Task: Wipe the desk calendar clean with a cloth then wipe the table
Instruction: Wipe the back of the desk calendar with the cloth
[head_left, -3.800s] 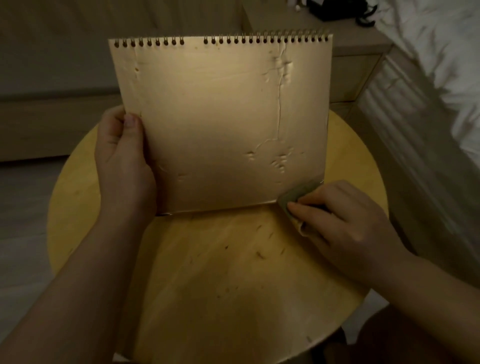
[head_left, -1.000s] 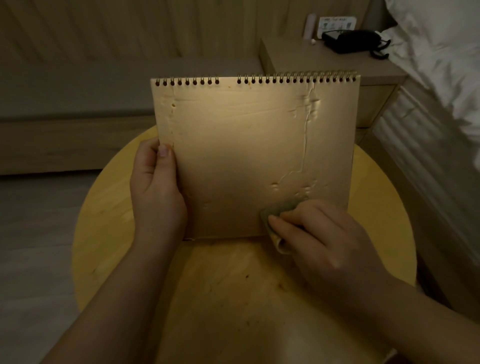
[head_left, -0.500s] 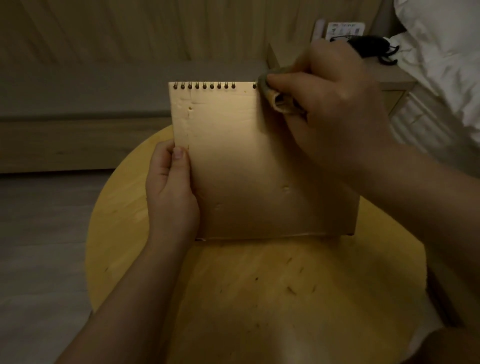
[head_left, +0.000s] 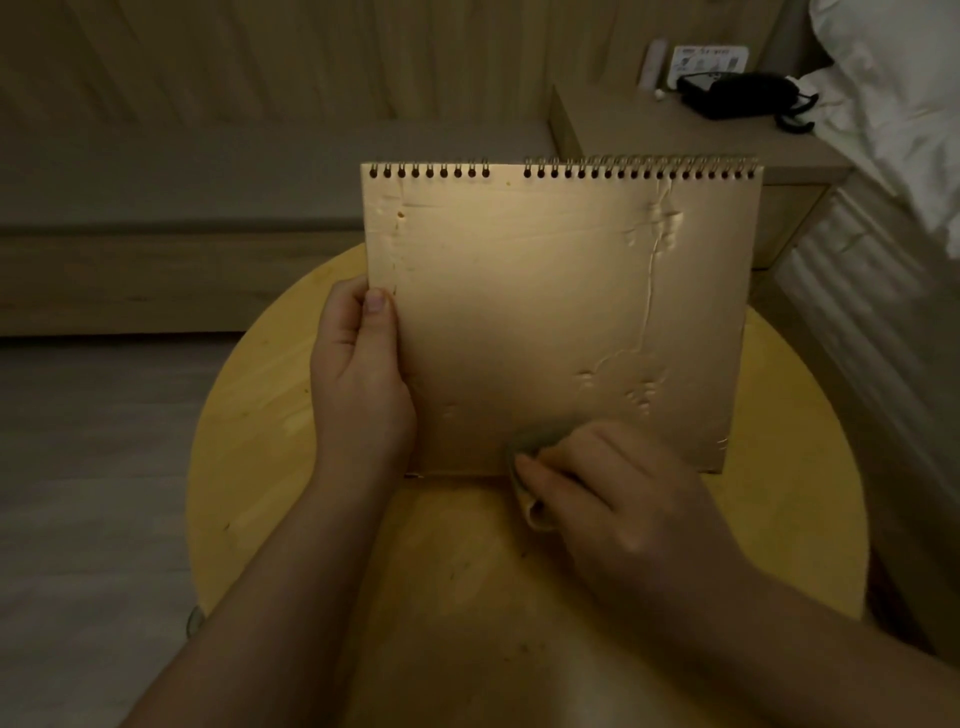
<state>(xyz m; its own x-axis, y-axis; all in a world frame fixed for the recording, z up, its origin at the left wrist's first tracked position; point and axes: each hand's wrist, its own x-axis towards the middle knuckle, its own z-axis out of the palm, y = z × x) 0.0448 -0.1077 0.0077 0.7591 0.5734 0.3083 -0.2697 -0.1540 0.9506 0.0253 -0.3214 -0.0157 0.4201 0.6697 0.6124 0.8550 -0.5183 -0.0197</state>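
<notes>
Cardboard desk calendar (head_left: 561, 322) gripped by left hand (head_left: 363, 384); right hand (head_left: 618, 499) pinching cloth (head_left: 527, 488); hard pressure may topple it.

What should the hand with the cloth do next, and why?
Probably slide the cloth sideways along the bottom of the desk calendar. The right hand presses it there, near the bottom edge, while the left hand holds the calendar upright on the round table. The table's turn comes later.
</notes>
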